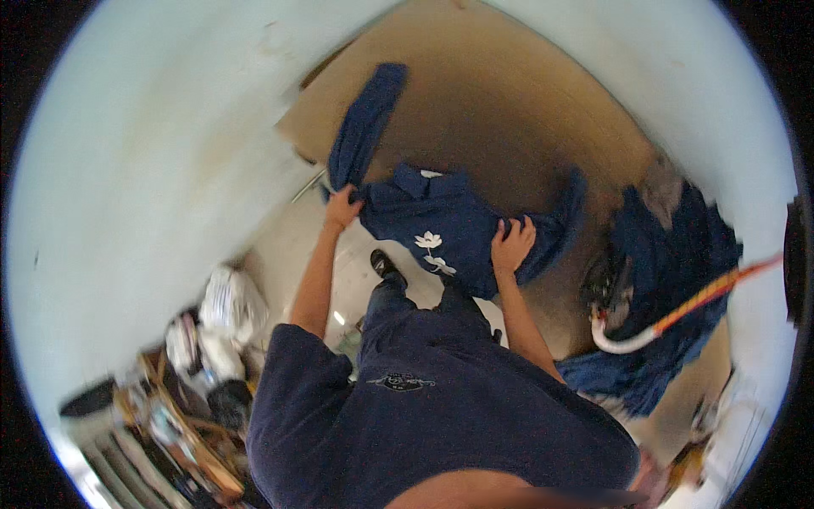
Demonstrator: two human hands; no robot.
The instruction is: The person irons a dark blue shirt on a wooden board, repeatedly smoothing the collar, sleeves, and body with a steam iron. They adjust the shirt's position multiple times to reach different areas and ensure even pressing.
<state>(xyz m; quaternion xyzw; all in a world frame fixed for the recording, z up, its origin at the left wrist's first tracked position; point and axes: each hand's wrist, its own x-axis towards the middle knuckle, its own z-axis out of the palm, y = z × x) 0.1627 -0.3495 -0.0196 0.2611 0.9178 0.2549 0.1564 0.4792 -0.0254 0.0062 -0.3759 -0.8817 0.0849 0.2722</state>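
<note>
A dark blue long-sleeved collared shirt [397,219] with a white flower print lies partly over the near edge of the brown tabletop [496,121]. My left hand [343,207] grips it where the left-hand sleeve meets the shoulder. That sleeve stretches away up the tabletop. Over at the opposite shoulder, my right hand [514,245] holds the cloth with its fingers bent over it. The sleeve beyond it curves outward and is blurred. The collar points away from me, and the lower part of the shirt hangs down in front of my legs.
A heap of dark blue garments [668,286] lies at the right. Beside it sits a blurred dark appliance [607,283], with a white hose [626,343] and red-yellow cord. White bags [232,305] and a cluttered wooden rack [184,439] stand lower left. Pale walls [159,127] flank the tabletop.
</note>
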